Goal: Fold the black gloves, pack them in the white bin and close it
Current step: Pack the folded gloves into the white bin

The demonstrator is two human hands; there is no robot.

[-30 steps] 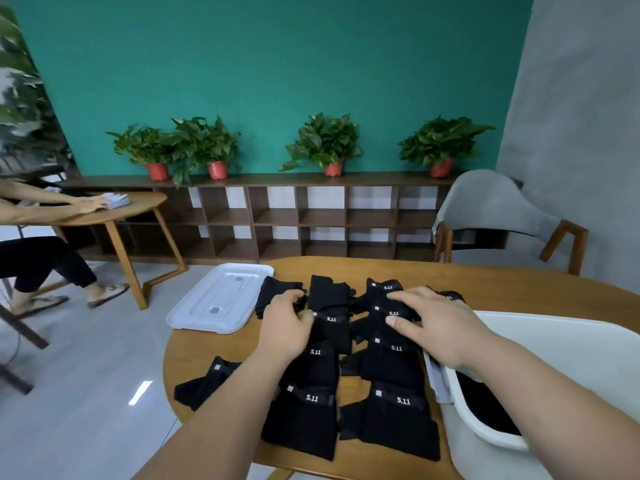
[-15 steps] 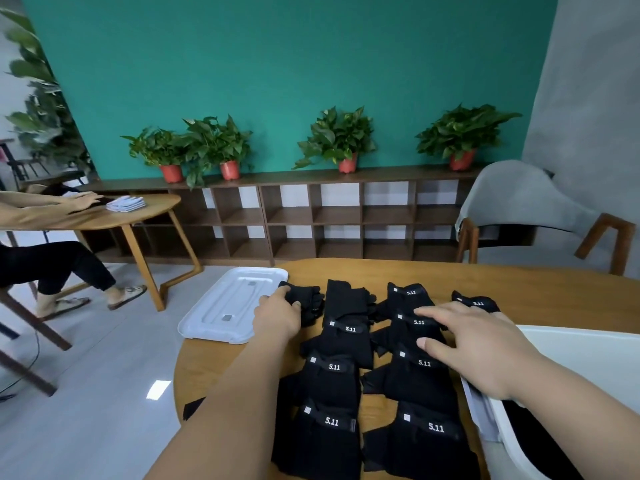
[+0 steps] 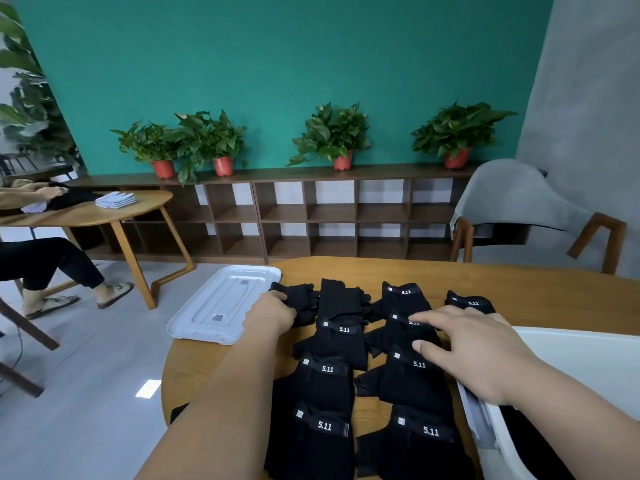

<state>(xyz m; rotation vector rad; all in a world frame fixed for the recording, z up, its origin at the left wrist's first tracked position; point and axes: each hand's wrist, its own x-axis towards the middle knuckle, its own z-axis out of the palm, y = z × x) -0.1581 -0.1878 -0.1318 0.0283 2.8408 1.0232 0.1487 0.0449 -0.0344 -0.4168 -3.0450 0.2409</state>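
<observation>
I see left hand [image 3: 273, 313] gripping the far-left glove [image 3: 302, 298] beside the lid [image 3: 214, 306]; right hand [image 3: 478, 348] flat, fingers straight, over the right-column gloves [image 3: 405, 379].

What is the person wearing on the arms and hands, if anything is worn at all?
The left hand and right hand are bare: no glove, ring, watch or bracelet shows. No sleeve is visible either, as far as the picture's edge.
</observation>
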